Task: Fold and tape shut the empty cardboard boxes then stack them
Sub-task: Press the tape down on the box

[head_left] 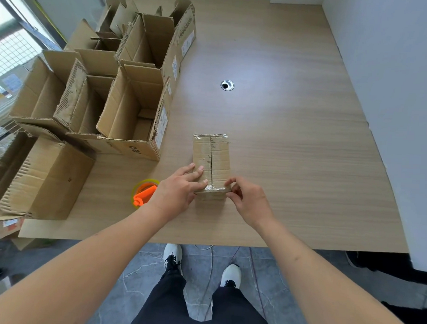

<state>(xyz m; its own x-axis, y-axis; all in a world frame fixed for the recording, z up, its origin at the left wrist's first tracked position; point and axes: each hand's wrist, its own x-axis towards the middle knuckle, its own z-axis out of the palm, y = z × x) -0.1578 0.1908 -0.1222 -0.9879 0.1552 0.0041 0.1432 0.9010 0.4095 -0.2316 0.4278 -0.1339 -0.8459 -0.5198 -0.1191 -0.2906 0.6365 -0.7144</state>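
Cardboard box (212, 159), taped along its seam, lies under the left hand (177, 192)'s flat fingers; the right hand (248, 200) pinches its near corner.

left grip (179, 187): fingers flat, extended | right grip (245, 197): fingertips pinching

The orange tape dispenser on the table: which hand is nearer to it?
Left. The left hand lies just right of the tape dispenser, fingers on the small box; the right hand is beyond the box's near end.

open box (135, 124) front: dark partial print, unreadable | side labels: too small to read
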